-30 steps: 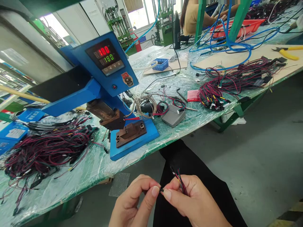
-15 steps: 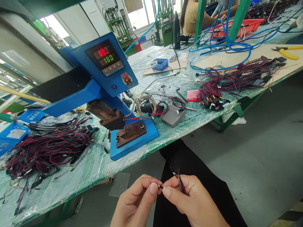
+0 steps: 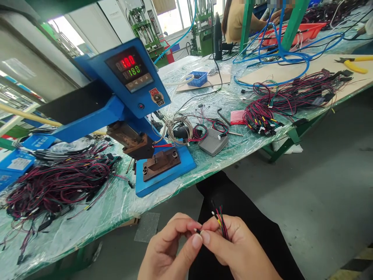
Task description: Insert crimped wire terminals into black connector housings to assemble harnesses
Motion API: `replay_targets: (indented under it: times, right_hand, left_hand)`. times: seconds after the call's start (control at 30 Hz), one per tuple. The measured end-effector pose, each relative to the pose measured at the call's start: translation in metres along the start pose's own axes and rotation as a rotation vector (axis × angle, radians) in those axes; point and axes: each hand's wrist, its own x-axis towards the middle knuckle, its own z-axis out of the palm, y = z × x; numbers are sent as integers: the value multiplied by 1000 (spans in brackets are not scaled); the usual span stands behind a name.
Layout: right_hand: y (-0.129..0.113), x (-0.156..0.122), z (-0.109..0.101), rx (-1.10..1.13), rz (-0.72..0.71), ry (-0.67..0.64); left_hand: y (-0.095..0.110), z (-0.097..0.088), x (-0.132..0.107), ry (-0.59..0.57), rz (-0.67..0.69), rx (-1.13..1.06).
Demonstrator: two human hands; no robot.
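Note:
Low in the view, over my lap, my two hands meet fingertip to fingertip. My right hand (image 3: 233, 241) is closed around a wire harness (image 3: 223, 225), a bunch of thin red, black, green and yellow wires that sticks up above its fingers. A small dark piece with a light tip (image 3: 197, 230) pokes out between its thumb and forefinger; its kind is too small to tell. My left hand (image 3: 175, 245) pinches at that same piece with thumb and forefinger. The palms and the rest of the harness are hidden.
A blue heat press (image 3: 166, 171) with a lit display stands at the table's edge. Wire harness heaps lie left (image 3: 61, 182) and right (image 3: 268, 109). A grey foot pedal (image 3: 213, 141), hex key (image 3: 223, 116), blue basket (image 3: 197, 79) and cutters (image 3: 354, 64) lie around. A person (image 3: 237, 23) sits beyond.
My left thumb has shifted slightly right and down, and the small dark piece shows more between the fingertips. The wires in my right hand stand a little more upright.

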Motion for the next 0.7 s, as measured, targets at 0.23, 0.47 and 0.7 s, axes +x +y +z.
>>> replay_targets:
  times: [0.23,0.47,0.7]
  right_hand:
    - [3,-3,4,-2,-9,-61]
    - [-1,-7,16,33,-92,66]
    - [4,-10,25,-45,-192,223]
  left_hand:
    - [-16,0,2,87,-68,-243]
    - [-14,14,-1,-9,-76,-403]
    - [-14,19,-3,53,-105,-440]
